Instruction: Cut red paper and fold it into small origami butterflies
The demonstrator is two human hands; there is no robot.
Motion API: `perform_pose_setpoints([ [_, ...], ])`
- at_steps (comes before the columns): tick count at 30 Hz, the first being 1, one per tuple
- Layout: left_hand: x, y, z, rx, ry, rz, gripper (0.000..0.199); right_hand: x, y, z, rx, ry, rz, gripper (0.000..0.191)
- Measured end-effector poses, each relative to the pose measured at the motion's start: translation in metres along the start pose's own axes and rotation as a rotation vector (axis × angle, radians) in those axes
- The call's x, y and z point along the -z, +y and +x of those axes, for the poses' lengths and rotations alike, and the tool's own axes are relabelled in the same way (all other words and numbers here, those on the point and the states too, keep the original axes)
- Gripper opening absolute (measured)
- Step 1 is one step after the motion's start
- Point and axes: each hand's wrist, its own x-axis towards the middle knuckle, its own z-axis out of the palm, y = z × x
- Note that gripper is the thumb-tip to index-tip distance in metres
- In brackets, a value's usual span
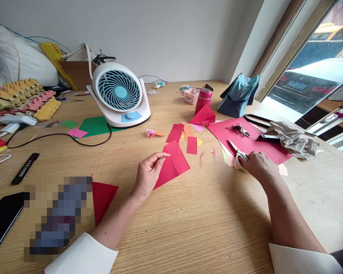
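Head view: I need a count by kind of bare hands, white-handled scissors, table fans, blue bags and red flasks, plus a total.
Bare hands: 2 (left hand, right hand)
White-handled scissors: 1
Table fan: 1
Blue bag: 1
Red flask: 1
Total: 6

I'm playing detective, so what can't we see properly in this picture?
All in the head view:
Blurred: the long blue-grey shape at lower left, under square blocks.
Cut off: the flat, glossy black slab, by the left edge.
Hidden: part of the white-handled metal scissors, behind the right hand.
Hidden: part of the folded red paper, behind the left hand.
Too small: writing on the thick black marker pen.
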Motion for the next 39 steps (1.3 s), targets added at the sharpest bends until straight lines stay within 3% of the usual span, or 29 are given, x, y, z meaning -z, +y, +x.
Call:
perform_pose_setpoints([
  [3, 0.001, 0.004, 0.001, 0.003, -0.014, 0.036, 0.023, 0.008, -0.02, -0.008, -0.018, -0.021, 0.007, 0.046],
  [6, 0.002, 0.007, 0.003, 0.032, -0.001, -0.008, 0.023, 0.013, -0.045, -0.023, 0.091, -0.046, 0.35, 0.037],
  [9, 0.005, 0.011, 0.006, 0.092, 0.036, -0.108, 0.028, 0.015, -0.072, -0.044, 0.314, -0.275, 0.83, 0.039],
  [11, 0.009, 0.016, 0.007, 0.132, 0.056, -0.193, 0.035, 0.016, -0.088, -0.059, 0.408, -0.434, 0.96, 0.044],
  [13, 0.012, 0.023, 0.008, 0.144, 0.067, -0.257, 0.042, 0.017, -0.101, -0.073, 0.41, -0.535, 1.041, 0.048],
  [23, 0.027, 0.052, 0.01, 0.065, 0.131, -0.243, 0.054, 0.013, -0.117, -0.109, 0.641, -0.885, 1.04, 0.057],
  [30, 0.026, 0.057, 0.007, 0.059, 0.083, -0.099, 0.055, 0.017, -0.121, -0.115, 0.588, -0.982, 1.025, 0.057],
  [39, 0.02, 0.057, 0.004, 0.092, -0.008, -0.119, 0.058, 0.014, -0.121, -0.118, 0.558, -1.038, 1.092, 0.058],
])
